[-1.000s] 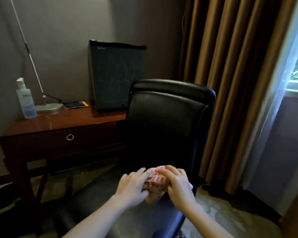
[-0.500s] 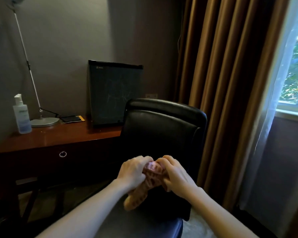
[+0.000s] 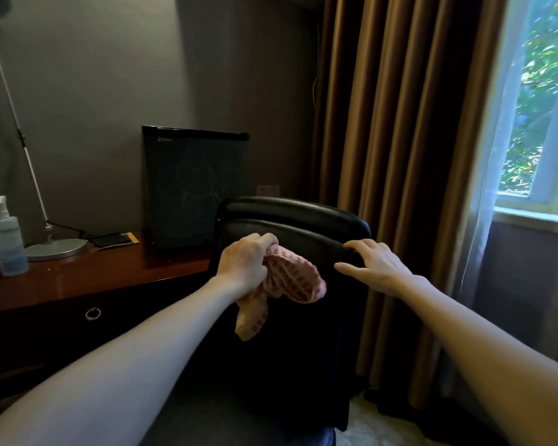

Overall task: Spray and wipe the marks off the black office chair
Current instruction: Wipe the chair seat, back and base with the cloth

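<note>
Head view: your left hand [image 3: 245,265] is bunched tight round the pink cloth [image 3: 290,278], up at the top of the backrest of the black office chair [image 3: 290,226] just in front of you. Your right hand [image 3: 374,265] spreads loose-fingered at the backrest's right shoulder, holding nothing. That cloth looks soft and floppy, tail dangling, so wad it in the palm, and the chair may swivel, so brace its padded top. The spray bottle [image 3: 5,239] stands well off on the desk [image 3: 94,278] by the lamp base [image 3: 55,249], and the curtain [image 3: 400,156] hangs close behind.
</note>
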Demonstrator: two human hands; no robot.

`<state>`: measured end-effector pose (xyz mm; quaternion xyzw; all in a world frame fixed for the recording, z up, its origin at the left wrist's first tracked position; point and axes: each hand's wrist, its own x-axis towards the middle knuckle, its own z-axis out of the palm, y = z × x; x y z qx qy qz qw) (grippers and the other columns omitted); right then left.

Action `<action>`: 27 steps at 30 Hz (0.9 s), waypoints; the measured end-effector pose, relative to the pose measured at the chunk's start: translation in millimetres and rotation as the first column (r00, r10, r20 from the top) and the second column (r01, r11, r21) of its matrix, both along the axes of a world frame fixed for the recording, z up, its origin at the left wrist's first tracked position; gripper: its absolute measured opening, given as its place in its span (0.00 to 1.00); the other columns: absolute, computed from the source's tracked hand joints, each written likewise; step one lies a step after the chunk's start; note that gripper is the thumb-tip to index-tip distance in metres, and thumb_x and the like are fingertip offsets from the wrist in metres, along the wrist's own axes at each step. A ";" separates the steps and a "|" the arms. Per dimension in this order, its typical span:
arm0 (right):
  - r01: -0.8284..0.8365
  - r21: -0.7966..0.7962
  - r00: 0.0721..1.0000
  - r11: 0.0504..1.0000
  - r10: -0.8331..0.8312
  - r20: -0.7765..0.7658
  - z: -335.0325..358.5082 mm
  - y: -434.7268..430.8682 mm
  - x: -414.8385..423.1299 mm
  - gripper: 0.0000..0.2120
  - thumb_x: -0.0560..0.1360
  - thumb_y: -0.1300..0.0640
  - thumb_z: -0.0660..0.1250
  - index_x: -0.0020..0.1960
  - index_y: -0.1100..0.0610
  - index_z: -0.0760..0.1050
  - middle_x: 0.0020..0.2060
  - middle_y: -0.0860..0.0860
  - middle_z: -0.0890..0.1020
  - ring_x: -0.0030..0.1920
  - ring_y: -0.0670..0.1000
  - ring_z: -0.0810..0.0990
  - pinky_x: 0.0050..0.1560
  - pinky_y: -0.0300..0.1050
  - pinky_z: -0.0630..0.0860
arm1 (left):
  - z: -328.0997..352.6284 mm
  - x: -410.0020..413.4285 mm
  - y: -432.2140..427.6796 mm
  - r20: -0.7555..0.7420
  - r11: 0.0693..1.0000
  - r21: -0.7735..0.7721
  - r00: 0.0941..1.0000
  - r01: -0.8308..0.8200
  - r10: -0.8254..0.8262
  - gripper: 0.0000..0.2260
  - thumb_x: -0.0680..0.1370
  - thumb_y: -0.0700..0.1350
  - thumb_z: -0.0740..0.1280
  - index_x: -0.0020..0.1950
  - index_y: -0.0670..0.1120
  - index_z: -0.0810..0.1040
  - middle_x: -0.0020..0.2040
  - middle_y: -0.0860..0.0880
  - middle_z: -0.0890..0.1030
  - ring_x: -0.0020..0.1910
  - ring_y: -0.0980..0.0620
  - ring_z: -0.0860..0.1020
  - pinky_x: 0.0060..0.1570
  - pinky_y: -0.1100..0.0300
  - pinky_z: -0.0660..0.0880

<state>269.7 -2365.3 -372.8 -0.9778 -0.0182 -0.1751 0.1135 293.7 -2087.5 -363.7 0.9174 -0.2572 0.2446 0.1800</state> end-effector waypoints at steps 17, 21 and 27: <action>0.120 -0.198 0.991 0.973 -0.106 0.078 22.1 -21.6 84.3 0.33 0.75 0.42 0.65 0.75 0.48 0.57 0.75 0.55 0.54 0.74 0.60 0.53 0.70 0.59 0.63 | 15.9 40.6 -14.9 0.043 0.996 0.076 0.998 0.050 -0.053 0.17 0.74 0.38 0.63 0.61 0.53 0.73 0.54 0.51 0.76 0.54 0.48 0.76 0.51 0.51 0.75; 0.113 -0.077 0.991 0.991 -0.106 0.085 18.3 -15.8 91.6 0.32 0.75 0.44 0.67 0.74 0.49 0.59 0.75 0.55 0.54 0.72 0.61 0.57 0.67 0.56 0.68 | 19.4 39.2 -13.5 0.035 0.994 0.096 0.998 0.048 -0.052 0.19 0.74 0.37 0.63 0.62 0.53 0.73 0.55 0.50 0.76 0.55 0.48 0.76 0.51 0.51 0.75; 0.163 -0.050 0.981 0.985 -0.157 0.114 19.4 -3.9 86.1 0.31 0.74 0.45 0.67 0.73 0.52 0.61 0.72 0.57 0.59 0.67 0.63 0.63 0.62 0.55 0.72 | 13.8 28.9 -9.1 0.003 0.993 0.110 0.999 0.036 -0.036 0.19 0.73 0.37 0.62 0.62 0.52 0.73 0.54 0.49 0.76 0.54 0.47 0.75 0.50 0.52 0.74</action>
